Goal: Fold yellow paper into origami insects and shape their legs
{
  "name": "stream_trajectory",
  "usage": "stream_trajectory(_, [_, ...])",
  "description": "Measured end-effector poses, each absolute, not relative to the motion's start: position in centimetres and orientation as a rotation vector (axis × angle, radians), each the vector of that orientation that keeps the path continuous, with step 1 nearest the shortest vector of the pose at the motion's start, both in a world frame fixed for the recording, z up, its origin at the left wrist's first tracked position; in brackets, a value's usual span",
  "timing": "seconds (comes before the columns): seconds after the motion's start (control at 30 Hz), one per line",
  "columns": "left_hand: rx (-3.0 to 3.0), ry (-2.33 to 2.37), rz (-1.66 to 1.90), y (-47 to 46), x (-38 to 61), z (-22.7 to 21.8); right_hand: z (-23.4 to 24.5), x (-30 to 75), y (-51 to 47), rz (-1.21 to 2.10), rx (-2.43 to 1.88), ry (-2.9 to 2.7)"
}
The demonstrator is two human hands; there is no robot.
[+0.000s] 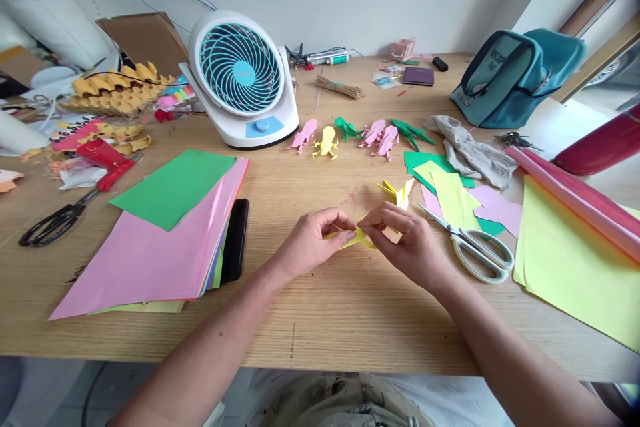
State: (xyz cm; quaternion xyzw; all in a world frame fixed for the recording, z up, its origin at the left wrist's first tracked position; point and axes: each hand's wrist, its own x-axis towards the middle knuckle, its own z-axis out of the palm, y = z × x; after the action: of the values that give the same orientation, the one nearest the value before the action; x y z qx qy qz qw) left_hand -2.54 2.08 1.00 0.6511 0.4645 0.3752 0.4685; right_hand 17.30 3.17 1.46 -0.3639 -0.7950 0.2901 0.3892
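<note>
My left hand and my right hand meet over the middle of the wooden table. Both pinch a small folded yellow paper piece between thumb and fingers, just above the tabletop. Another folded yellow paper shape lies just beyond my right hand. Farther back stands a row of folded paper figures: pink, yellow, green, pink and green.
A stack of coloured paper sheets covers a black phone on the left. White-handled scissors lie on the right beside yellow sheets. Black scissors, a white fan, a teal bag and a grey cloth stand around.
</note>
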Motion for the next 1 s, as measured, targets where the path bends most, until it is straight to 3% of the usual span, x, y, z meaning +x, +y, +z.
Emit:
stream_trajectory(0.3, [1.801, 1.217, 0.830, 1.7, -3.0, 2.1, 1.3, 17.8, 3.5, 1.096, -0.967, -2.023])
stream_trajectory(0.67, [2.153, 1.267, 1.006, 1.6, -3.0, 2.3, 0.1, 17.0, 3.6, 1.115, -0.930, -1.705])
stream_trajectory(1.0, [1.835, 1.286, 1.018, 1.5, -2.9, 2.5, 0.0, 16.5, 3.2, 1.305, -0.883, -1.550])
